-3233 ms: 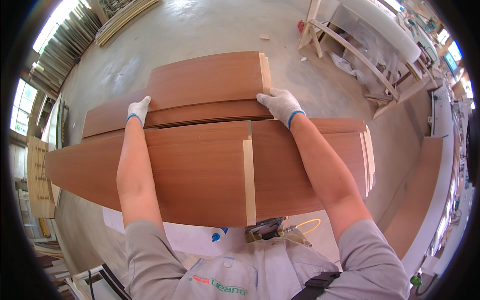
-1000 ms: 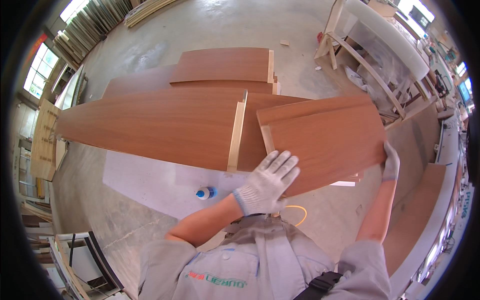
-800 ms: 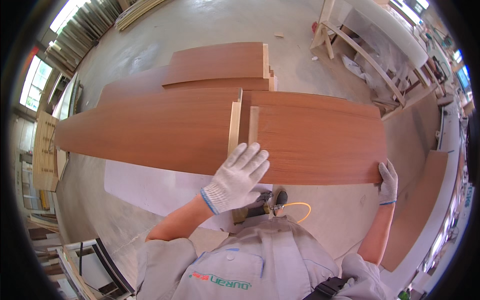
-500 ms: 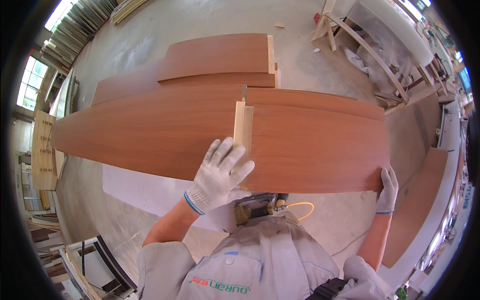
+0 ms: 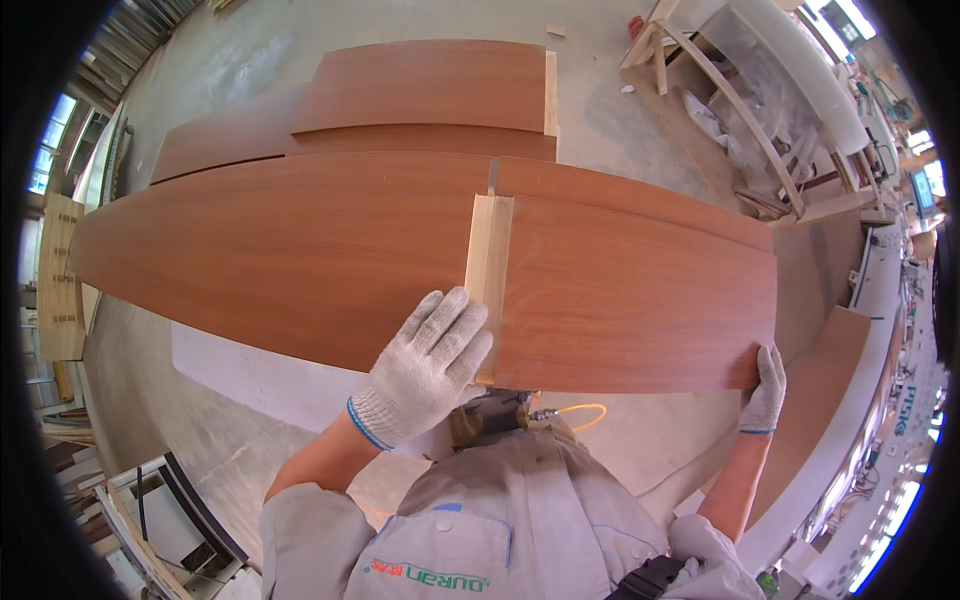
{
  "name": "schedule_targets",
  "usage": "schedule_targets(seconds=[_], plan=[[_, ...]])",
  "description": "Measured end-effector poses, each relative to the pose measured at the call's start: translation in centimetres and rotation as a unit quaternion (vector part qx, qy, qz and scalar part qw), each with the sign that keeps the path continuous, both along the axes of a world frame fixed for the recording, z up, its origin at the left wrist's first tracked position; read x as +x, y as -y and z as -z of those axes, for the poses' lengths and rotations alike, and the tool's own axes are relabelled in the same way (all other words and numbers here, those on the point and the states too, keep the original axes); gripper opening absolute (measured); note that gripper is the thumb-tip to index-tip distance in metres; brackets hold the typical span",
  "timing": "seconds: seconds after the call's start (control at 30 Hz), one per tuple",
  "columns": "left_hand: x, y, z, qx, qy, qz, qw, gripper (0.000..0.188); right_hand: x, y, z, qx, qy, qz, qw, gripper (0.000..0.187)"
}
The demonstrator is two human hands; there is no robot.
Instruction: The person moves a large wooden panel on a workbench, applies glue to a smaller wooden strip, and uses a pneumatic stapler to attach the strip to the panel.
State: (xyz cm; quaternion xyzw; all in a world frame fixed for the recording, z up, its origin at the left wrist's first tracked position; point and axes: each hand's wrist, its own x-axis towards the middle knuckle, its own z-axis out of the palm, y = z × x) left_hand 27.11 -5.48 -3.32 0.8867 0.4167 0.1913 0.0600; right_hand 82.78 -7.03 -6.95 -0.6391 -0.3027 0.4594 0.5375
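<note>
Two brown boards are lying end to end in front of the person, the left board (image 5: pixel 290 240) and the right board (image 5: pixel 640 290), with pale strips (image 5: pixel 490 250) running side by side where they are meeting. The left board's outer end is narrowing, while the right board is staying broad. The person seems to be holding the right board near both ends so that it is sitting level and in line with its neighbour.

The left hand (image 5: pixel 425 365), in a white glove, is lying open, its fingers loosely spread and nearly straight over the near end of the strips; its grip is enclosing nothing, probably just steadying the joint. The right hand (image 5: pixel 765 390) is cupping the near corner at the right board's outer end, likely for control; whether that grip is clamping underneath cannot be told, since the fingers' undersides are hidden.

More boards (image 5: pixel 430 90) are lying stacked just beyond, and a yellow hose (image 5: pixel 580 408) is curving below the near edge.
</note>
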Motion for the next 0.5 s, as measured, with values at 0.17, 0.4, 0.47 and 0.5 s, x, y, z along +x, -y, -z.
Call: schedule_targets(seconds=[0.17,0.4,0.47,0.5], plan=[[-0.1,0.0,-0.5,-0.008,-0.011,0.007,1.0,0.069,-0.1,0.0,-0.8,-0.021,-0.009,-0.029,0.999,0.044],[-0.5,-0.6,-1.0,-0.016,0.014,0.032,0.999,0.064,2.9,-2.9,-3.3,-0.061,0.291,-0.08,0.951,0.054],[-0.9,-0.8,-1.2,-0.028,0.022,0.02,0.999,0.061,-0.9,-7.1,-4.9,-0.056,0.531,-0.027,0.845,0.062],[-1.0,-0.6,-1.0,-0.026,0.024,0.015,0.999,0.061,-4.7,-9.5,-6.9,-0.036,0.503,-0.091,0.859,0.064]])
